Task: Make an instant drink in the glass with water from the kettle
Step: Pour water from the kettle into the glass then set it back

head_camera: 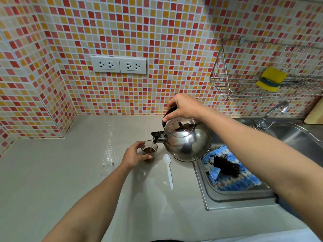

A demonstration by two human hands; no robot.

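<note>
A small clear glass stands on the grey counter with brown liquid inside. My left hand wraps around its left side. My right hand grips the black handle of a shiny steel kettle, which is tilted left with its black spout right over the glass rim. Water runs from the spout into the glass. A white plastic spoon lies on the counter just right of the glass.
A steel sink lies to the right, holding a blue and white cloth with a dark heap on it. Behind it stand a tap and a wire rack with a yellow sponge. Two wall sockets sit on the tiled wall.
</note>
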